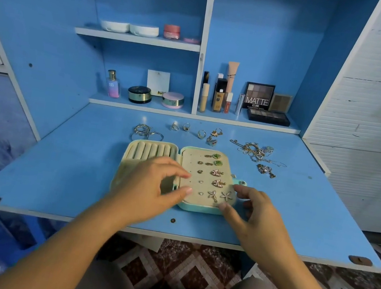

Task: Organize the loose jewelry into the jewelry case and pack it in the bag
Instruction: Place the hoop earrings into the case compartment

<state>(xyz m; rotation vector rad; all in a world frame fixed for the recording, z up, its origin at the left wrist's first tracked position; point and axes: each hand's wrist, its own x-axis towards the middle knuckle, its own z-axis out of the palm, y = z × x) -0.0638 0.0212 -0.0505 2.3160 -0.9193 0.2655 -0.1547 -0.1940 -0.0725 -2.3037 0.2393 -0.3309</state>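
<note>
A blue desk (58, 161) fills the middle of the frame, with a perfume bottle (113, 83) on the shelf behind it at left of centre. A bunch of thin hoops (148, 131) lies just behind the far left corner of the jewelry case (199, 209). The case lies open and flat at the centre of the desk. Its left half shows a row of padded ring rolls (151, 149).

The left hand (150, 188) is over the near part of that half and the hinge. Its fingers are spread and loosely curved, its fingertips are at the left edge of the earring panel (194, 159), and it holds nothing.

Loose rings (187, 127) sit in a line behind the case. The panel carries pairs of earrings (217, 159), green ones at the top and starfish ones at the bottom.

The right hand (257, 216) is at the near right corner of the case, thumb by the front edge and forefinger near the snap tab (242, 182). Whether it grips the edge cannot be told.

A tangle of chains (255, 150) lies at upper right of the case, with a pendant (266, 170) just in front of it.
</note>
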